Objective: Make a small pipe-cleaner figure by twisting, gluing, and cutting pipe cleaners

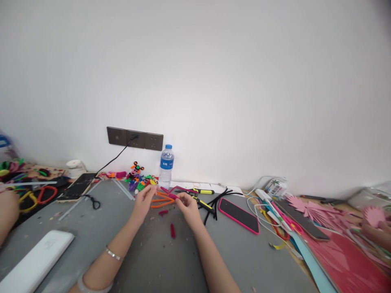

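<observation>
Fingertips of the left hand (144, 199) are drawn close together; whether they grip anything, I cannot tell. The right hand (187, 206) pinches a magenta chenille stem (172, 196), which sits between the two hands above the grey worktop (146, 264). Orange chenille stems (161, 203) lie right by it, between the hands. Nearer, two short magenta pieces (173, 230) rest apart from each other.

Just right of the right hand are yellow-and-black pliers (205, 205) and a bundle of black chenille stems (217, 203), then a pink-cased smartphone (240, 215). On the far side, a blue-capped water bottle (166, 167) stands upright near the wall (232, 101), with colourful chenille figures (142, 179) to its left.

Farther left lies a dark-screened phone (80, 186); a black cable (113, 158) runs to the wall sockets (135, 138). At far right, another person's hand (380, 236) holds pleated pink paper (374, 215).
</observation>
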Available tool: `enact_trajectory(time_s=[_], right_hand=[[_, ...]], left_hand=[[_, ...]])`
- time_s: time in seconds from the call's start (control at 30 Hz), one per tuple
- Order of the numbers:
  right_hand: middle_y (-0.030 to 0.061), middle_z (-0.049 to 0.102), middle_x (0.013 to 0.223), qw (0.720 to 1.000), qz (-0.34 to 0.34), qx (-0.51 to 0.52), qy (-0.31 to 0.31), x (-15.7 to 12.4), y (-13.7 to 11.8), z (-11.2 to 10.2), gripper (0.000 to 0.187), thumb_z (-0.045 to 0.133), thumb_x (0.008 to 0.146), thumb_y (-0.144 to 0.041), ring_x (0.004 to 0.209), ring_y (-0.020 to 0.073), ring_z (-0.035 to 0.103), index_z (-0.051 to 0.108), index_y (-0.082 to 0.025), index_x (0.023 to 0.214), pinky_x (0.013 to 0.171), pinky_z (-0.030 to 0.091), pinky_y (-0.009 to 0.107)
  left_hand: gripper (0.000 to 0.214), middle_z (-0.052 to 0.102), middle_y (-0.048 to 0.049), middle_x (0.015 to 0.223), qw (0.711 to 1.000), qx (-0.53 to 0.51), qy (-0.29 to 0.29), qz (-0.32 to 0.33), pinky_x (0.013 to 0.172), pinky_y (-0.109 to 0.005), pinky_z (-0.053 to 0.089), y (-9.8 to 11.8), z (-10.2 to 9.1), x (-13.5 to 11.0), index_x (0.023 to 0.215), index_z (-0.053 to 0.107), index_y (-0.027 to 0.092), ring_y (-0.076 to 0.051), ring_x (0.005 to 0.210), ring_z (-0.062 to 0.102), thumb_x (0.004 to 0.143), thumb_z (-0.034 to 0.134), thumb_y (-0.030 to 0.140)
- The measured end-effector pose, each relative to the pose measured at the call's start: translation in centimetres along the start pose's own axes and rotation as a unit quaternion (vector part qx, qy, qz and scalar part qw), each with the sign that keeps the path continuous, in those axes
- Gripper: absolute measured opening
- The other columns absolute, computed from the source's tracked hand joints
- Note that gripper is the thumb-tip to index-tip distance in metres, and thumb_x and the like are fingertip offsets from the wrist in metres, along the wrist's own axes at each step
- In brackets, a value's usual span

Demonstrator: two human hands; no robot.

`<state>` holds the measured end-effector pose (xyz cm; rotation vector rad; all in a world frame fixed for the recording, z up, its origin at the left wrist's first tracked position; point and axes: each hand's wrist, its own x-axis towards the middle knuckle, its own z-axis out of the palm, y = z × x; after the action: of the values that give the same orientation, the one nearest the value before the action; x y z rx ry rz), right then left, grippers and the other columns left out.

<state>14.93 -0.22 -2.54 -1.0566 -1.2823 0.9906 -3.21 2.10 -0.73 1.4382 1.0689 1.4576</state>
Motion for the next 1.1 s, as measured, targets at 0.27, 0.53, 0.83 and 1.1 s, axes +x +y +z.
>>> enact_trajectory(time_s=[0.27,0.53,0.83,1.1], right_hand=[[0.0032,0.059,0.068,0.972,0.112,0.205,-0.001,0.0,0.3,-0.1,0.029,0.065,0.071,-0.048,0.056,0.0151,0.050,0.061,-0.019,0.075,0.053,0.037,0.026],[0.0022,0.056,0.070,0.945,0.159,0.278,-0.060,-0.3,-1.0,0.0,0.023,0.060,0.072,-0.044,0.053,0.0131,0.044,0.054,-0.022,0.068,0.050,0.037,0.025],[0.0028,0.059,0.070,0.955,0.152,0.252,-0.051,-0.4,-0.6,0.2,0.025,0.060,0.073,-0.045,0.053,0.0126,0.045,0.056,-0.021,0.069,0.049,0.039,0.024],[0.0007,0.057,0.068,0.939,0.175,0.290,-0.057,-0.3,-0.3,0.5,0.023,0.063,0.072,-0.042,0.051,0.0115,0.044,0.055,-0.021,0.070,0.047,0.035,0.024]], left_hand=[[0.028,0.068,-0.0034,0.084,1.000,0.020,0.001,-0.001,0.081,-0.029,0.048,0.2,0.4,-0.1,0.080,0.062,0.020,-0.022,0.089,0.062,0.082,0.057,0.048],[0.029,0.070,-0.0041,0.086,0.999,0.029,-0.028,-0.005,0.078,-0.029,0.050,0.3,0.4,-0.1,0.084,0.066,0.018,-0.022,0.086,0.064,0.081,0.059,0.046],[0.032,0.064,-0.0016,0.082,0.999,0.020,-0.020,0.022,0.078,-0.029,0.049,-1.0,0.3,-0.2,0.075,0.054,0.022,-0.020,0.086,0.061,0.088,0.045,0.050],[0.029,0.064,-0.0013,0.082,0.999,0.003,-0.021,0.038,0.076,-0.029,0.048,-1.0,0.3,-0.1,0.077,0.055,0.022,-0.018,0.081,0.060,0.089,0.047,0.047]])
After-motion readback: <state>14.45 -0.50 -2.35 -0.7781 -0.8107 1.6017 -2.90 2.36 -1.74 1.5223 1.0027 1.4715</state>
